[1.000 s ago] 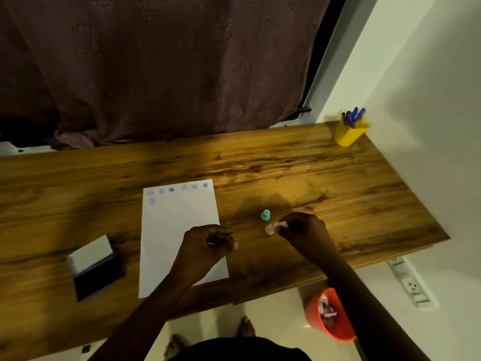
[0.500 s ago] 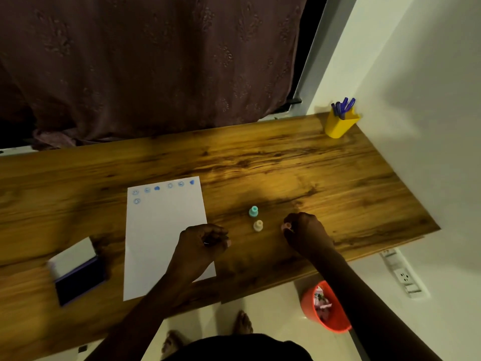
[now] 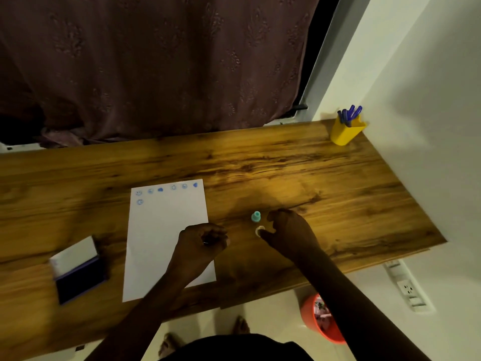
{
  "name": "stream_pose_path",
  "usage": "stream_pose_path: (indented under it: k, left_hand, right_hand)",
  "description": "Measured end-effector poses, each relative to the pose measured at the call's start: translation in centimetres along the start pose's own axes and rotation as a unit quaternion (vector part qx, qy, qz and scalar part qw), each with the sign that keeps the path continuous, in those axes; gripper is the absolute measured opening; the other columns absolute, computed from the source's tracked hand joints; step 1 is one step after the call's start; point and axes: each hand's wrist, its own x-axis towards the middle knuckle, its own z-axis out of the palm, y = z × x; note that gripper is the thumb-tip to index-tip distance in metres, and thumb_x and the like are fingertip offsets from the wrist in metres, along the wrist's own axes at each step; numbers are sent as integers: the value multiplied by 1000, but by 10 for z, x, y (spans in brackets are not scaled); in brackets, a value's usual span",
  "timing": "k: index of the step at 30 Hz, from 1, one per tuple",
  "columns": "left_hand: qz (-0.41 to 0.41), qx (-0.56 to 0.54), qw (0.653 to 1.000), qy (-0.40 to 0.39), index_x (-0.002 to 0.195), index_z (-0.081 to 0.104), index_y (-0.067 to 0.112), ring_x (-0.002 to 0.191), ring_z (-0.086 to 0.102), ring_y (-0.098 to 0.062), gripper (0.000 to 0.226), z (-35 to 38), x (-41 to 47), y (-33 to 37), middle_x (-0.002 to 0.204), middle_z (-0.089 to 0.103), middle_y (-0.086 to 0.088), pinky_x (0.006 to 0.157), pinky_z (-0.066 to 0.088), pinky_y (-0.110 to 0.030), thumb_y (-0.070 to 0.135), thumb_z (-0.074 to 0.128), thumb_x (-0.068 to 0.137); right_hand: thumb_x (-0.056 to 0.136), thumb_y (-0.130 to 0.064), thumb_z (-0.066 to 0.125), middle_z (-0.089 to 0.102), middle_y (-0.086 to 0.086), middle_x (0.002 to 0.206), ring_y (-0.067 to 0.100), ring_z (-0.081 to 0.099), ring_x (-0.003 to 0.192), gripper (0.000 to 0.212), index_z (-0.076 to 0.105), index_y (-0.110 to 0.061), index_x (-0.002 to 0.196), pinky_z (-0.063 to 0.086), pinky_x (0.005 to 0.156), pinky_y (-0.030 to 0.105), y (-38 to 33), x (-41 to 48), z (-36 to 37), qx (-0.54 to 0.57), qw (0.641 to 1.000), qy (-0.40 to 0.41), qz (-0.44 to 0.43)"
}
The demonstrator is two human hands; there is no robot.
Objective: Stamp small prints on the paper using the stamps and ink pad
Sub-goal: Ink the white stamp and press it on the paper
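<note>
A white paper (image 3: 166, 238) lies on the wooden desk (image 3: 286, 173), with several small blue prints along its top edge. To its left sits the ink pad (image 3: 80, 280), its white lid tipped back. A teal stamp (image 3: 255, 216) stands upright to the right of the paper. Just below it is a cream stamp (image 3: 259, 230). My right hand (image 3: 291, 230) reaches it from the right: the thumb tip touches it, and the index finger curls apart above. My left hand (image 3: 201, 243) rests curled in a fist on the paper's right edge.
A yellow cup of blue pens (image 3: 347, 131) stands at the desk's far right corner against the wall. An orange bin (image 3: 321, 319) sits on the floor under the near edge. A dark curtain hangs behind the desk.
My right hand, which held a pink stamp a second ago, shifted right and then came back left to the cream stamp. The pink stamp is out of sight. The left hand stayed on the paper.
</note>
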Motion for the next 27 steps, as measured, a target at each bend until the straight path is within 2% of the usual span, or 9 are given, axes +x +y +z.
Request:
stream_pose_path:
  k: [3,9,12,14,16,19,21,23,27]
  left_hand:
    - [-1,1,1000,3,89,78,39,87,76,4,23,-2,-3,2,88,80,26,74,53,-4,20,89,80]
    - [-5,-4,1000,14,92,78,39,90,76,2,23,-11,-10,4,91,79,27,76,54,-5,21,88,82]
    - [5,3,1000,22,95,76,43,92,75,5,26,-17,-12,6,91,77,33,79,54,-5,23,87,82]
    - [5,0,1000,27,96,74,48,94,75,5,29,-20,-13,8,92,76,36,83,54,-7,25,87,83]
    - [1,-26,999,30,95,73,52,96,75,2,34,-24,-13,11,94,77,35,87,57,-14,23,86,83]
    - [-4,-78,997,25,107,75,45,97,78,-8,38,-32,-14,14,97,81,21,92,62,-26,17,85,84]
    - [-13,-98,995,28,113,76,35,94,80,-19,37,-39,-16,14,95,84,7,93,64,-39,12,84,85]
    - [-19,-122,992,34,109,79,32,92,80,-28,34,-46,-18,14,95,84,-5,91,64,-49,7,83,85]
    - [-18,-144,988,58,101,82,28,92,81,-29,36,-60,-25,11,98,84,-5,88,65,-52,-3,82,82]
  right_hand:
    - [87,-46,66,70,10,114,29,66,108,43,65,-16,117,50,88,35,-12,4,14,-35,999,-30,-5]
    - [96,-34,59,69,9,124,27,63,116,37,62,-15,128,47,95,33,-17,9,25,-58,997,-40,-20]
    - [92,-41,65,75,8,99,26,71,95,24,75,-21,99,55,85,35,-28,11,15,7,999,-40,1]
    - [87,-43,72,70,-2,66,9,68,66,27,70,-27,66,54,66,28,-34,12,8,123,991,-44,21]
    - [85,-43,76,64,-4,50,2,62,49,34,67,-24,58,45,51,15,-49,10,-1,255,964,-51,55]
    - [85,-44,76,73,-1,64,6,66,57,25,76,-19,82,51,52,18,-73,4,-5,431,879,-142,145]
    - [85,-43,76,74,-1,69,7,67,60,24,78,-19,88,52,55,20,-87,2,-5,470,850,-180,155]
    - [86,-40,77,75,1,72,9,67,61,23,78,-18,90,53,57,22,-97,2,-4,496,833,-192,152]
    - [90,-34,74,75,3,75,11,66,65,25,76,-10,99,55,61,22,-118,0,1,531,806,-219,143]
